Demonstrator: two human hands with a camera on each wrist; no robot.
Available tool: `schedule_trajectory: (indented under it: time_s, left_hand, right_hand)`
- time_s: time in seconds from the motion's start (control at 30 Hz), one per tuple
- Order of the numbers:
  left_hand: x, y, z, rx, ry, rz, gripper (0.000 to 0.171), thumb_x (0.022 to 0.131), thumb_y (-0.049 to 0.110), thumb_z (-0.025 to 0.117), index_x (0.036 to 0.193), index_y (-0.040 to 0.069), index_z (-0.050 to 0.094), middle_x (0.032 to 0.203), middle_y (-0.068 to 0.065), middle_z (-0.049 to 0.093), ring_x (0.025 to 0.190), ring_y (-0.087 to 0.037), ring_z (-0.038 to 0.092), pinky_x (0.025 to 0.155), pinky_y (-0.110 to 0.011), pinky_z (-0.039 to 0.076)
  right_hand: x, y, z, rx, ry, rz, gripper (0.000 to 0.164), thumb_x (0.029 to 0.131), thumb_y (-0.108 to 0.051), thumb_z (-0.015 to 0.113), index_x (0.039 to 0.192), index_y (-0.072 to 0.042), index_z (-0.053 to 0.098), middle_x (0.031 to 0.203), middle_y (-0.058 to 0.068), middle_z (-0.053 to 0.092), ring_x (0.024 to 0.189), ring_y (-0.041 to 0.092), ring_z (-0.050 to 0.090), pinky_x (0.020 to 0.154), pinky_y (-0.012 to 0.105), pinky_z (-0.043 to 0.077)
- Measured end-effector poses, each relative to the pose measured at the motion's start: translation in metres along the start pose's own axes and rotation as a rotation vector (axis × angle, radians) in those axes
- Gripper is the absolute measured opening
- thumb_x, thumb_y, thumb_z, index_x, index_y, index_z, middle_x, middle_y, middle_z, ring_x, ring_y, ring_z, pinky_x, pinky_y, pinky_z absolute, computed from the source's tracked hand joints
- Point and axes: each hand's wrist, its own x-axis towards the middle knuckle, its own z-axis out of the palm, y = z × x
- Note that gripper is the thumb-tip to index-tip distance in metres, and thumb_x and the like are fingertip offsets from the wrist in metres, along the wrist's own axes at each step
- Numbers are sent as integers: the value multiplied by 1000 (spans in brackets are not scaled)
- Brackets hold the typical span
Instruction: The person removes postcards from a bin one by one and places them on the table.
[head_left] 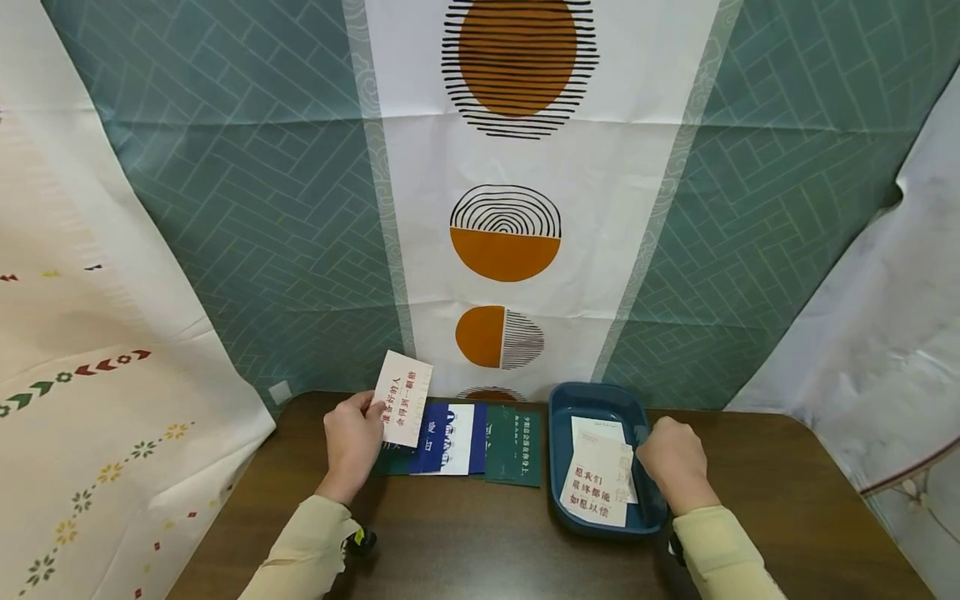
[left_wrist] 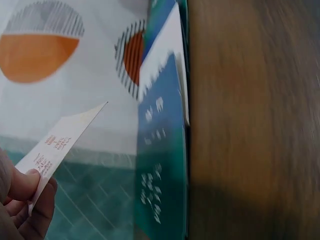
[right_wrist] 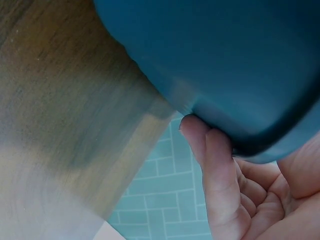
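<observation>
Between the thumb and fingers of my left hand [head_left: 354, 437] is a white card [head_left: 406, 398] with red writing, held up at the back left of the table. Below it lies a row of overlapping cards: green ones, blue ones and a white-and-blue card [head_left: 457, 439], with a dark green card [head_left: 513, 446] at the right end. My right hand [head_left: 673, 463] grips the right side of a blue plastic tray [head_left: 562, 508]; in the right wrist view its fingers [right_wrist: 220, 170] curl against the tray's outside. White cards [head_left: 592, 483] with red writing lie overlapping inside the tray.
The brown wooden table [head_left: 450, 550] has rounded back corners. Behind it hangs a green and white cloth [head_left: 300, 225] with orange and black round patterns. Pale patterned cloth [head_left: 112, 375] hangs at the left, and white cloth [head_left: 862, 358] at the right.
</observation>
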Motion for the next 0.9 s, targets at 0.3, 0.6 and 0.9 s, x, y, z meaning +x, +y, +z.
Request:
schedule_trajectory:
  time_s: [0.3,0.6,0.9]
  left_hand:
    - [5,-34,-4,84,-48,-98,22,87,15,63,104,1,67,89,-10,66,69,-20,57,55,-32,48]
    - [4,-49,-4,136,-108,-135,21,87,14,62,103,0,66,91,-13,65,72,-23,57,60,-35,49]
    - [3,-58,-3,178,-192,-172,23,88,14,60,104,-1,65,92,-16,64,68,-21,56,56,-34,47]
  right_hand:
    - [0,-1,-3,-2,-2,-9,22,78,-11,61,86,9,59,72,15,55,59,26,48,48,37,44]
    - [-1,-1,-3,-3,-8,-10,20,79,-12,60,84,8,60,70,14,53,58,26,47,48,36,43]
    - [-1,-2,-3,-10,-7,1,23,78,-12,60,87,9,59,72,15,54,59,27,48,49,38,44]
